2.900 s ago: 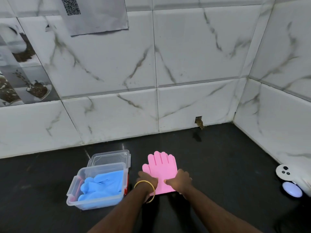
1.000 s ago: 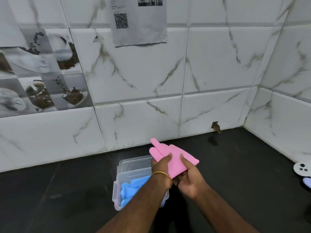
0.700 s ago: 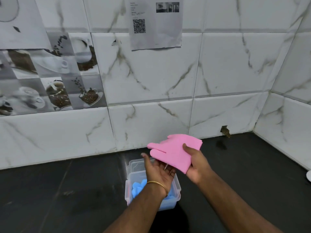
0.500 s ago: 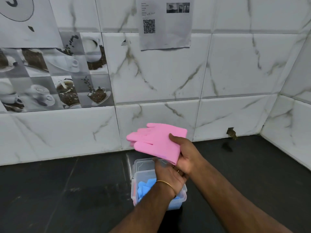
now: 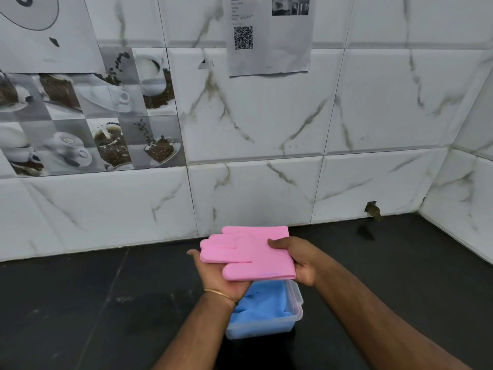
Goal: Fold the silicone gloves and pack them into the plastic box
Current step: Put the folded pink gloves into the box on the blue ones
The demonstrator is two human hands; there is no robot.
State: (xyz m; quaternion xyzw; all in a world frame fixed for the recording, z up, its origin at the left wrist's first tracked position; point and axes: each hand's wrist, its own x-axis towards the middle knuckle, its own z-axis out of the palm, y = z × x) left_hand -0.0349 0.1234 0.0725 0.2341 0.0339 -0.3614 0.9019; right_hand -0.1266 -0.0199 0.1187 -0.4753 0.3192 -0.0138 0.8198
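Note:
A pink silicone glove (image 5: 249, 252) lies flat in the air, fingers pointing left, just above the clear plastic box (image 5: 294, 315). My left hand (image 5: 217, 277) supports it from below, palm up under the finger end. My right hand (image 5: 298, 259) grips the cuff end, thumb on top. Inside the box lies a blue glove (image 5: 262, 299). The box stands on the black counter, partly hidden by the pink glove and my left wrist.
The black counter (image 5: 80, 303) runs left and right of the box. A white marble-tiled wall (image 5: 253, 129) rises close behind, meeting a side wall at the right corner (image 5: 437, 188). A printed sheet with a QR code (image 5: 269, 36) hangs on the wall.
The pink glove was lifted off the counter, carried left over the box and turned with its fingers pointing left. My left hand moved under it, palm up. The view panned left.

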